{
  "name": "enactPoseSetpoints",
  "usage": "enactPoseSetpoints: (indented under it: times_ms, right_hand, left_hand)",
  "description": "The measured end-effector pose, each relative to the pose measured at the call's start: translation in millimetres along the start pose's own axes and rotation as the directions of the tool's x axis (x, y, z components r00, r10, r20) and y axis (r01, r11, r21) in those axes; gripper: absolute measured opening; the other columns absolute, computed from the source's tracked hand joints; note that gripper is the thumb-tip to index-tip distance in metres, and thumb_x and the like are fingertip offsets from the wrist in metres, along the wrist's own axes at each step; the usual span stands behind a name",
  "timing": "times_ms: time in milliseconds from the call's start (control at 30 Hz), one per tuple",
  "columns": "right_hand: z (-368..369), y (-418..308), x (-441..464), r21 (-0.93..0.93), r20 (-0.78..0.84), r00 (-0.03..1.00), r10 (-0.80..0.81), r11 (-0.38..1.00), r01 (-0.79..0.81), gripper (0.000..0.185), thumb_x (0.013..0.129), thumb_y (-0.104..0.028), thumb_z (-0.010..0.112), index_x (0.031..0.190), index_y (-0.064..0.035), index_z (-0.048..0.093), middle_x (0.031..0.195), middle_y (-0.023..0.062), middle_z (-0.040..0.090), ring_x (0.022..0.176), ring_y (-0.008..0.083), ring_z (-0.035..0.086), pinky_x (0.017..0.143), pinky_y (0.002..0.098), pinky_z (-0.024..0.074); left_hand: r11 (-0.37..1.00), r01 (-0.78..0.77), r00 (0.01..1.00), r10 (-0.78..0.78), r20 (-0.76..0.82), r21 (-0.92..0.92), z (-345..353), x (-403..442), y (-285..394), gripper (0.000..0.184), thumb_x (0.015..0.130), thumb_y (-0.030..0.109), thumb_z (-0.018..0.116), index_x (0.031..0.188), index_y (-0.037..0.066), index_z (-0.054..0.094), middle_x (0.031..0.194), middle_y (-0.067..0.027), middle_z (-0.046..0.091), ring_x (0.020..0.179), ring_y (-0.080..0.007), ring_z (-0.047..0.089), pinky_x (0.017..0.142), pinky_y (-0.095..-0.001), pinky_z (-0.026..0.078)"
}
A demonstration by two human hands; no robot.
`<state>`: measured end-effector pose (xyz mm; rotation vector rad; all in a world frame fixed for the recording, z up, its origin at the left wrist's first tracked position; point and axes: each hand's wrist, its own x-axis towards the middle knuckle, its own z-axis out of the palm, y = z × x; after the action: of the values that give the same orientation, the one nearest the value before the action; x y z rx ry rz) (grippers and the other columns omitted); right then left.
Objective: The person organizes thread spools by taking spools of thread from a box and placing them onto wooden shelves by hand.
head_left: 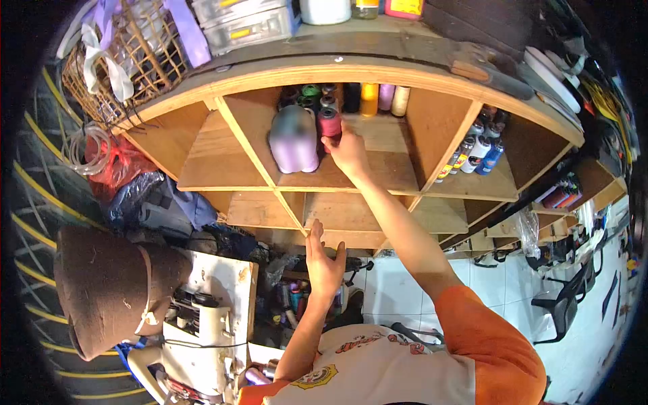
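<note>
My right hand reaches into the middle compartment of the wooden shelf, its fingers closed round the side of a dark red thread spool. Just left of that spool stands a lilac object with a blurred upper part. Behind them are dark and green spools. A yellow spool and a cream spool stand at the back, with black and purple ones beside them. Lower down, my left hand is raised with fingers apart, holding nothing, in front of the lower shelf edge.
Spray cans and bottles fill part of the right compartment. A wicker basket and clear drawers sit on top. At lower left are a sewing machine and a brown hat-like item. A black chair stands at right.
</note>
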<state>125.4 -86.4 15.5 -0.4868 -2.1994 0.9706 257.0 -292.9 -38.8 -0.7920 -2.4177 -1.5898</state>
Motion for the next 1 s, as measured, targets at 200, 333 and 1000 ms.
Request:
enactPoseSetpoints:
  times_ms: [200, 333, 1000]
  right_hand:
    - [-31, 12, -59, 0.126, -0.094, 0.995, -0.018, 0.992, 0.029, 0.074, 0.079, -0.016, 0.072, 0.138, 0.0016, 0.031, 0.121, 0.0246, 0.056, 0.104, 0.0241, 0.062, 0.082, 0.0311, 0.0515]
    - [-122, 8, -179, 0.588, 0.108, 0.967, 0.23, 0.77, -0.249, 0.068, 0.079, -0.002, 0.069, 0.138, 0.0015, 0.034, 0.118, 0.0211, 0.059, 0.097, 0.0178, 0.063, 0.081, 0.03, 0.053]
    - [-303, 81, -777, 0.444, -0.538, -0.148, 0.83, 0.129, -0.887, 0.029, 0.073, -0.016, 0.066, 0.097, -0.0013, 0.063, 0.08, 0.0092, 0.066, 0.073, 0.0224, 0.064, 0.066, 0.0285, 0.0511]
  left_hand:
    - [0.999, -0.015, 0.995, 0.018, 0.103, -0.03, 10, -13, 14, 0.055, 0.076, -0.001, 0.067, 0.127, 0.001, 0.046, 0.118, -0.0184, 0.055, 0.105, -0.0297, 0.059, 0.079, -0.0353, 0.052]
    - [0.981, -0.135, 0.945, 0.169, 0.278, -0.138, 35, -35, 22, 0.041, 0.076, -0.002, 0.066, 0.115, 0.001, 0.054, 0.111, -0.0149, 0.058, 0.095, -0.0251, 0.062, 0.074, -0.0323, 0.052]
    - [0.82, 0.134, -0.134, 0.572, 0.809, -0.557, 136, -289, 174, 0.031, 0.081, -0.002, 0.06, 0.112, 0.0, 0.058, 0.115, -0.0144, 0.057, 0.095, -0.0237, 0.064, 0.074, -0.0298, 0.053]
